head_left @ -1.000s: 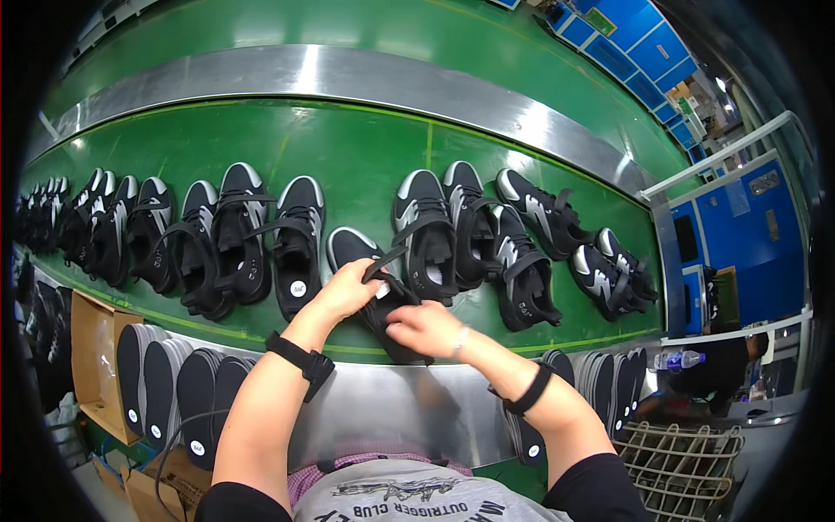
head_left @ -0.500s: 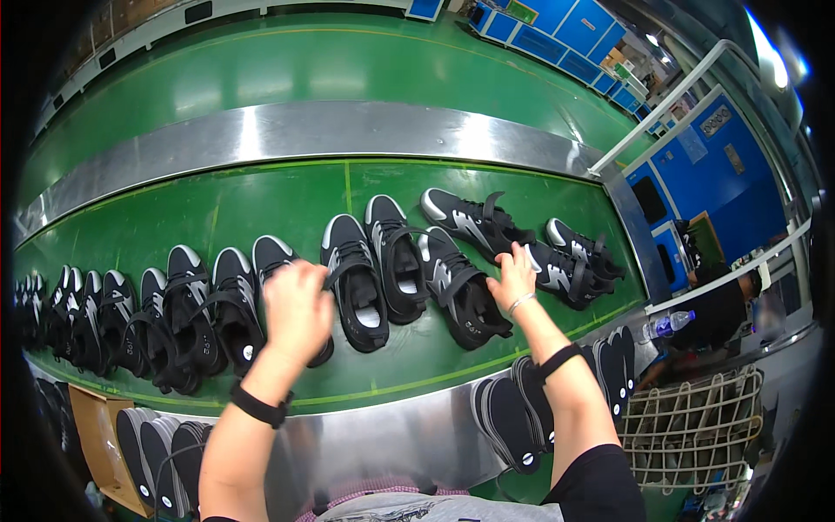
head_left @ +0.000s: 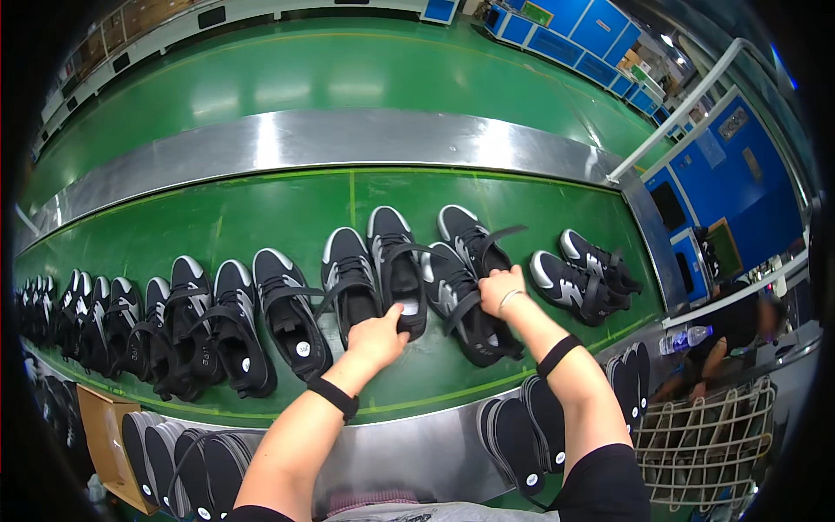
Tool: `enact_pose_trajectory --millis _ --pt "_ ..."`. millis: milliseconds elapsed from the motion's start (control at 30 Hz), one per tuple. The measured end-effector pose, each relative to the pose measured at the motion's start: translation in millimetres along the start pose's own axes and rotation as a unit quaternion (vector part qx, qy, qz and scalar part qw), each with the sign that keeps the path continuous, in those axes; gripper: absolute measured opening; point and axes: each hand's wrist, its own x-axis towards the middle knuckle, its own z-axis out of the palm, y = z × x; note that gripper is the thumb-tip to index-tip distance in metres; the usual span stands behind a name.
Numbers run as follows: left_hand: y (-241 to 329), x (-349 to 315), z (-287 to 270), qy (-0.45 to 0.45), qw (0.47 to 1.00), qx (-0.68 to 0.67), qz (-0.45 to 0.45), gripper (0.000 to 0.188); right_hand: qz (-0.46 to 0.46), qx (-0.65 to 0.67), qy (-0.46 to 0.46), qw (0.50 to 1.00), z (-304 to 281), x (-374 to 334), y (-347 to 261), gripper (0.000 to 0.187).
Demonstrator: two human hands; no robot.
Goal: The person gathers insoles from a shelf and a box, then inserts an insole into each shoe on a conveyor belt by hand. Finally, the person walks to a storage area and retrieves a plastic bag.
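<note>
Black sneakers with silver toes stand in a row on the green belt, toes pointing away from me. Covering the heel of one sneaker (head_left: 345, 261) is my left hand (head_left: 378, 339), its fingers curled and partly hidden; its thumb lies by the opening of the neighbouring sneaker (head_left: 390, 228), where a pale insole shows. My right hand (head_left: 502, 289) is closed at the heel end of another sneaker (head_left: 463, 228), whose loose strap (head_left: 506, 236) sticks out to the right. Just below that hand sits one more sneaker (head_left: 448, 274) with its strap across it.
Two sneakers (head_left: 565, 283) (head_left: 591, 252) stand farther right. Stacks of black insoles (head_left: 224, 470) (head_left: 509, 444) line the near metal edge. A cardboard box (head_left: 109, 439) is at lower left; a bottle (head_left: 685, 339), wire basket (head_left: 709, 439) and another person (head_left: 739, 326) are at right.
My left hand has moved right, from one sneaker to the heel of another. My right hand has closed, and the sneaker at it now stands straighter. The view has shifted slightly.
</note>
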Motion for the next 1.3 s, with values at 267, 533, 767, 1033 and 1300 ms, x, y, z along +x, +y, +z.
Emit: enact_pose_trajectory --millis 267,533,767,1033,1300 --pt "22 -22 22 0.003 0.995 -0.013 0.102 0.038 0.247 0.158 -0.050 0.955 24 -28 40 0.030" --pt "2 -47 14 0.205 0.971 -0.082 0.093 0.044 -0.004 0.318 0.334 0.887 65 -147 17 0.023" --pt "7 -27 37 0.302 0.948 0.086 0.046 0.055 0.126 0.318 0.105 0.934 128 -282 -36 0.044" --pt "-18 9 -4 0.108 0.934 -0.330 0.089 0.028 0.199 0.286 0.066 0.935 155 -280 -35 0.052" --pt "-36 11 -9 -0.041 0.877 -0.479 -0.009 0.024 0.129 0.611 0.142 0.768 78 -274 -23 0.028"
